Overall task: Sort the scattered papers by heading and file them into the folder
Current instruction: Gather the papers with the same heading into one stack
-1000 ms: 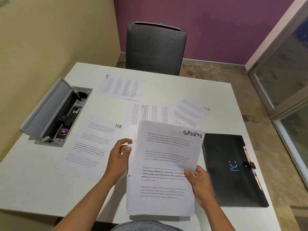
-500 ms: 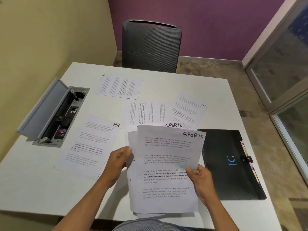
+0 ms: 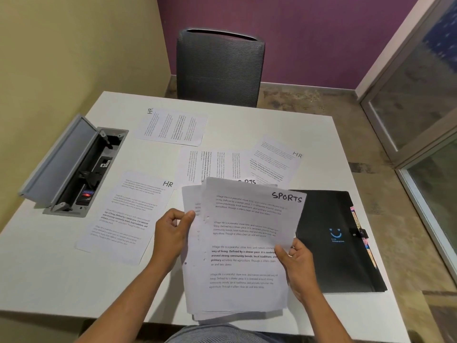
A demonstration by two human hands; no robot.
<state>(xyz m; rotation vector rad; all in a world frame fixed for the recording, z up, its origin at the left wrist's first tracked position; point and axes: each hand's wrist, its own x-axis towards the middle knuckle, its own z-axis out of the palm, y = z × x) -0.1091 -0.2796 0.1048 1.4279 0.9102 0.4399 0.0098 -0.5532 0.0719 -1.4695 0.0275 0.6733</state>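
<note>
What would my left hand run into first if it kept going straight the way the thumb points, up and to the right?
Your left hand already pinches the SPORTS sheets. Beyond them, probably the sideways sheet lying mid-table, though depth is hard to judge.

White table (image 3: 247,120) fills the lower centre of the view, with a grey cable box (image 3: 74,164) recessed in its surface at 9 o'clock, lid raised and leaning toward the wall. A dark mesh-backed chair (image 3: 220,68) stands against the table's far edge at 12 o'clock, before a purple wall (image 3: 296,33); a yellow wall (image 3: 74,45) runs from 9 to 11 o'clock. Mottled brown floor (image 3: 346,115) shows at 2 o'clock, meeting a framed glass partition (image 3: 420,95) at 3 o'clock.
</note>
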